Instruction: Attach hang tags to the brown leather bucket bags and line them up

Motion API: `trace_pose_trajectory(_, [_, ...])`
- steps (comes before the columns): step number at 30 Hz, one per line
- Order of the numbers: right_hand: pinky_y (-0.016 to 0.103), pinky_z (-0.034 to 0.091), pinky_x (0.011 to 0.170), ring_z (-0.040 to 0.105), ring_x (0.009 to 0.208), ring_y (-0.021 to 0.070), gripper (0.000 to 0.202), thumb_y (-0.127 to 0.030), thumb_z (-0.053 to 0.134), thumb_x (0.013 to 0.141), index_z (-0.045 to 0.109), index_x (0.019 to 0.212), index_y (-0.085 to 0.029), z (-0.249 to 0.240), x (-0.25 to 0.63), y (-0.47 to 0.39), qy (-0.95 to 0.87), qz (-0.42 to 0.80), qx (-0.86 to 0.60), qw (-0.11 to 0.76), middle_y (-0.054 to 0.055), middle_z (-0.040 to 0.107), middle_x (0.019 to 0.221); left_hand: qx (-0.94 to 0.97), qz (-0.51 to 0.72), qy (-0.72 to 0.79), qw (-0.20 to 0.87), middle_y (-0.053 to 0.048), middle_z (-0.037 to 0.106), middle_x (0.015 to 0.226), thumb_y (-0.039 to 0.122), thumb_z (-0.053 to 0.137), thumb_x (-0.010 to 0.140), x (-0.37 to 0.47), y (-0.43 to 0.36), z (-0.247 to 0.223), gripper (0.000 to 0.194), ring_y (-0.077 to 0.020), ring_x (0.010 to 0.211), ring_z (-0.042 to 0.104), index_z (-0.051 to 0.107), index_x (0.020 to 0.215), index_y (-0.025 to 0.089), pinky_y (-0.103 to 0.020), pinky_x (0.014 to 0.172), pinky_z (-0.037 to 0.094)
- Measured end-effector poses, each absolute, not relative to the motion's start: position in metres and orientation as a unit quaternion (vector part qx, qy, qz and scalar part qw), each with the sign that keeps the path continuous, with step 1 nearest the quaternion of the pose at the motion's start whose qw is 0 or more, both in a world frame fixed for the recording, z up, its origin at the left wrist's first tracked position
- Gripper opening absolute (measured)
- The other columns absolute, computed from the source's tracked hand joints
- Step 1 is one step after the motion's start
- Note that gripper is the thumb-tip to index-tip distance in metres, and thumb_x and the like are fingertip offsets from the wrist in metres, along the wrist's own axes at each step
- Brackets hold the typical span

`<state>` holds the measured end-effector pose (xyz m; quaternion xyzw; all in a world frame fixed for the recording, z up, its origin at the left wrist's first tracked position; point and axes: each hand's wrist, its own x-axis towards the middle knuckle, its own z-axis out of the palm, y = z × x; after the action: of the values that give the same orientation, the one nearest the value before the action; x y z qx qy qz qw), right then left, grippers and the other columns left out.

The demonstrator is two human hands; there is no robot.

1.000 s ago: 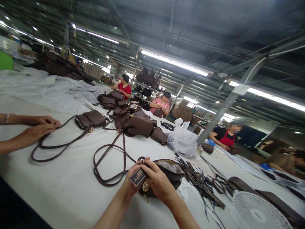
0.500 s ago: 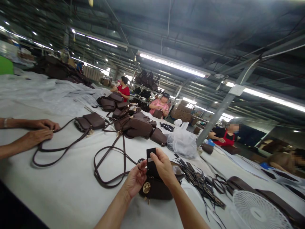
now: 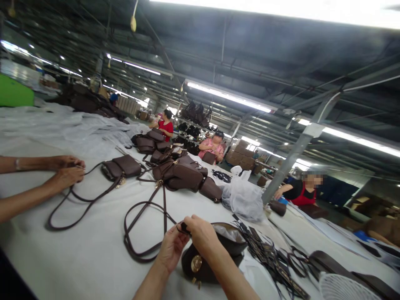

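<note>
A dark brown bag [image 3: 229, 246] with a round gold ornament [image 3: 196, 263] stands at the lower middle, its top open on whitish lining. My left hand [image 3: 173, 246] pinches the dark strap [image 3: 142, 259] left of the bag. My right hand [image 3: 201, 233] meets it above the bag's left side, closed on a small black piece [image 3: 183, 227] at the strap. The fingers hide most of that piece. The strap loops over the white table to the left.
Another person's hands [image 3: 70, 168] hold the strap of a brown bag [image 3: 125, 166] at left. Piled brown bags [image 3: 184, 173], clear plastic [image 3: 243, 196], black strips [image 3: 265, 250] and a white fan [image 3: 343, 287] lie around.
The black tag that showed upright between my hands is now mostly hidden at my fingertips. My right hand has come down and left over my left fingers. The camera view has shifted slightly.
</note>
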<state>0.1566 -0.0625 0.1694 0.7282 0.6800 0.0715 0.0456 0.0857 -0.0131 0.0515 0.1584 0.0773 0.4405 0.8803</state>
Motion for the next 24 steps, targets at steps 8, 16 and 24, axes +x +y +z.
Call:
trace_pose_trajectory(8, [0.029,0.050,0.065,0.070,0.087,0.0271,0.022,-0.013,0.054,0.084,0.070,0.098,-0.021,0.176,0.139,-0.058,0.671,0.038,0.737,0.069,0.011,0.072,0.097,0.308,0.437,0.168,0.828,-0.006,0.071,0.071,0.047,0.088,0.051,0.073,0.001,0.042,0.049,-0.0138,0.060,0.061,0.076,0.085,0.014,-0.024,0.058,0.047])
trace_pose_trajectory(16, [0.029,0.048,0.065,0.070,0.082,0.0267,0.017,-0.008,0.060,0.078,0.072,0.089,-0.015,0.160,0.147,-0.066,0.686,0.050,0.726,0.011,0.014,0.074,0.088,0.390,0.428,0.194,0.792,-0.007,0.073,0.080,0.039,0.085,0.055,0.059,-0.002,0.068,0.043,-0.0196,0.072,0.066,0.076,0.089,0.015,-0.026,0.062,0.051])
trace_pose_trajectory(24, [0.026,0.044,0.083,0.061,0.093,0.0159,0.017,-0.019,0.054,0.090,0.065,0.102,-0.018,0.174,0.199,-0.108,0.698,0.085,0.682,-0.202,0.006,0.066,0.102,0.554,0.354,0.207,0.725,-0.003,0.069,0.067,0.012,0.070,0.061,0.028,-0.010,0.077,0.026,-0.0146,0.055,0.064,0.069,0.086,0.014,-0.021,0.049,0.047])
